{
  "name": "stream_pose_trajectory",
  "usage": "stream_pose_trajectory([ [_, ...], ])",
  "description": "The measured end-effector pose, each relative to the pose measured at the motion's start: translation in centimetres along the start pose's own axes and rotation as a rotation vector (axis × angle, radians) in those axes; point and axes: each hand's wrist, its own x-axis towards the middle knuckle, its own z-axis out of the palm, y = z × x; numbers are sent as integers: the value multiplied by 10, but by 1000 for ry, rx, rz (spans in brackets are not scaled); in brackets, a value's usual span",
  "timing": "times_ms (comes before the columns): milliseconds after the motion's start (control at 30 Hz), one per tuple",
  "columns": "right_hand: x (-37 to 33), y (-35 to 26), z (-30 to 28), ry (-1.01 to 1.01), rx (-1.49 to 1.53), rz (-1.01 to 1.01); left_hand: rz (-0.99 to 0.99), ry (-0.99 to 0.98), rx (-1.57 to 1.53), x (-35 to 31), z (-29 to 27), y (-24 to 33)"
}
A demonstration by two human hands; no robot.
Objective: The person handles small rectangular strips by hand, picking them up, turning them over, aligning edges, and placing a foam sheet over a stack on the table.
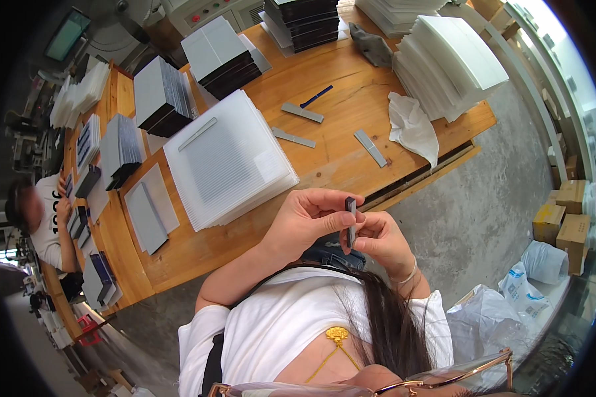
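Observation:
Between my two hands, just off the table's front edge, is a small stack of narrow dark grey strips (351, 221), held upright. My left hand (311, 215) pinches it from the left with thumb and fingers. From the right, my right hand (381, 241) closes on its lower part. On the table beyond lie loose grey strips, one pair (302, 112) near a blue pen (316, 96), another (294, 137) closer to the tray stack, and a third (370, 147) toward the right. A stack of translucent ribbed trays (228, 159) stands left of my hands, with one strip (197, 134) on top.
Tall stacks of dark-edged grey sheets (220, 56) stand at the back and left of the wooden table (351, 73). White foam sheets (444, 63) and a crumpled white cloth (412, 126) are at the right. Another person (49, 218) works at the far left. Cardboard boxes (573, 231) sit on the floor.

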Motion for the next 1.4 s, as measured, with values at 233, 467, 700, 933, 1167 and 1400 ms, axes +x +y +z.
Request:
stream_pose_trajectory([
  [233,1,0,3,10,5,-48,184,113,226,-3,8,3],
  [467,1,0,7,91,-68,-116,227,144,372,-2,7,3],
  [700,1,6,3,101,-73,-174,300,139,412,4,7,-3],
  [933,0,10,-1,103,-46,-163,299,157,411,6,10,-5],
  [1167,0,15,-5,113,11,-180,147,144,134,9,14,-6],
  [1400,-5,0,-3,68,-54,-35,-30,30,122,8,3,-8],
])
